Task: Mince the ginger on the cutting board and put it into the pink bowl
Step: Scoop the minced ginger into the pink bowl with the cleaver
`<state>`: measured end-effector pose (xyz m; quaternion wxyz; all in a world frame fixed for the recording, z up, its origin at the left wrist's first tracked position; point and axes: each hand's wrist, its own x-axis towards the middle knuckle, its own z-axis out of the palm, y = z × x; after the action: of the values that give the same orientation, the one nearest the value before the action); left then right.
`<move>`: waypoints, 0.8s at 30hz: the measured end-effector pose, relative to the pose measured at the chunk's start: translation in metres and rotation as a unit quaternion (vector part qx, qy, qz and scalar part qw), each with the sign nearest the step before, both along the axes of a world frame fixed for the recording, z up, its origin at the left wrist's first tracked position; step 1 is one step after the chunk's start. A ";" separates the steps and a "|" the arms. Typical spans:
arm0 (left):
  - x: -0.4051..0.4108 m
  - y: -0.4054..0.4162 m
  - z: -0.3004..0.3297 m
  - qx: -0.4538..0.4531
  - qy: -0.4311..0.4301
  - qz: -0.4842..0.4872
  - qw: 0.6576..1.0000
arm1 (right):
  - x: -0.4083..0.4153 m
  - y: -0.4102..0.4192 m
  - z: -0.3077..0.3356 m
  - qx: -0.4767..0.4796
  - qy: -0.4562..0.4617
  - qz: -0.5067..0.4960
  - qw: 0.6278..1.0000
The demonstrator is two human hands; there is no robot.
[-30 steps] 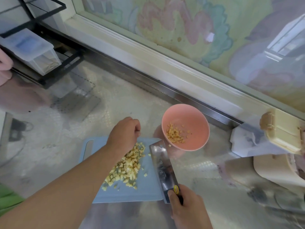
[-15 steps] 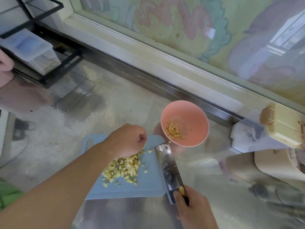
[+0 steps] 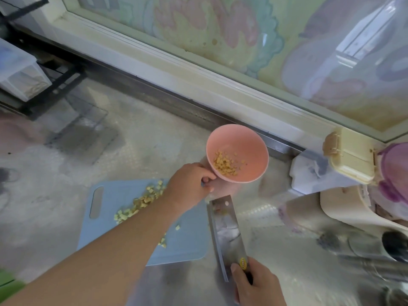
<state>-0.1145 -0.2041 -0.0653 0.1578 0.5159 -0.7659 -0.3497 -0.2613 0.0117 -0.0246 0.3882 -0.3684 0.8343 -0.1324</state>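
My left hand (image 3: 189, 186) pinches loose, light ginger (image 3: 143, 198) mid-frame; right hand (image 3: 256, 283) clamps the cleaver (image 3: 225, 228) handle.

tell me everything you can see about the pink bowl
The round pink bowl looks like matte plastic, plain, with a smooth rim. It is tilted, its opening turned toward the camera, near the far right corner of the pale blue cutting board. A small heap of yellow minced ginger lies on its lower inner wall. The left hand is at its lower left side, fingers against the outside. Whether its base rests on the metal counter is unclear.
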 end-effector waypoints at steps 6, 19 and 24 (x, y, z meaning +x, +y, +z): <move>-0.004 0.002 -0.002 -0.064 -0.086 -0.045 0.993 | -0.002 0.001 0.004 0.001 -0.008 -0.004 1.000; 0.090 0.018 0.023 0.072 -0.036 0.037 0.996 | 0.029 -0.027 0.001 0.019 -0.182 -0.032 0.983; 0.110 0.033 0.001 0.016 0.012 0.086 0.996 | 0.038 -0.037 -0.005 0.010 -0.227 -0.050 0.972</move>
<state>-0.0044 -0.1706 -0.0641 0.1879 0.5784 -0.7110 -0.3530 -0.2231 -0.0256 -0.0294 0.5642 -0.2828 0.7427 -0.2237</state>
